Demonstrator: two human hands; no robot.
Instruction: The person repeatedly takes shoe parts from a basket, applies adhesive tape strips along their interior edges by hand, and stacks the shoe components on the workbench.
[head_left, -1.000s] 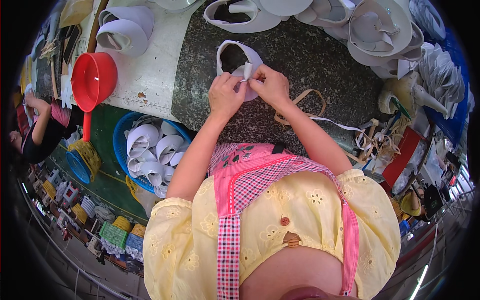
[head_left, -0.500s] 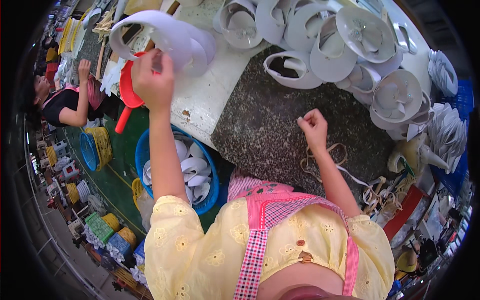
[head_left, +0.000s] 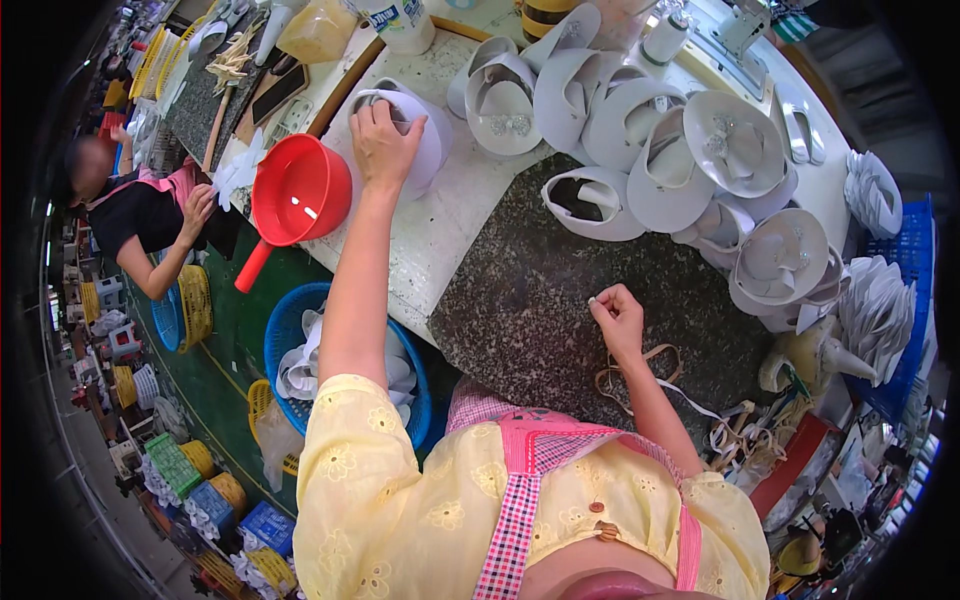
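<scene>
My left hand (head_left: 388, 148) reaches to the far left of the table, its fingers curled over the rim of a stack of white shoe uppers (head_left: 432, 150). The red plastic dipper (head_left: 302, 190) is beside that wrist, its handle pointing toward me. Above the dark speckled stone slab (head_left: 500, 270), my right hand (head_left: 620, 325) is closed in a pinch. A tiny pale bit shows at its fingertips, too small to name. A single white upper (head_left: 592, 205) lies at the slab's far edge.
More white uppers (head_left: 668, 165), some with glittery ornaments, crowd the far right. A blue basket (head_left: 420, 400) of white pieces stands below the table's left edge. Straps and tools (head_left: 745, 435) lie at right. A co-worker (head_left: 150, 225) sits at far left.
My left hand has come away from above the red dipper to the right, onto the stack. The white upper it held up is now down at the stack. My right hand stays pinched over the slab.
</scene>
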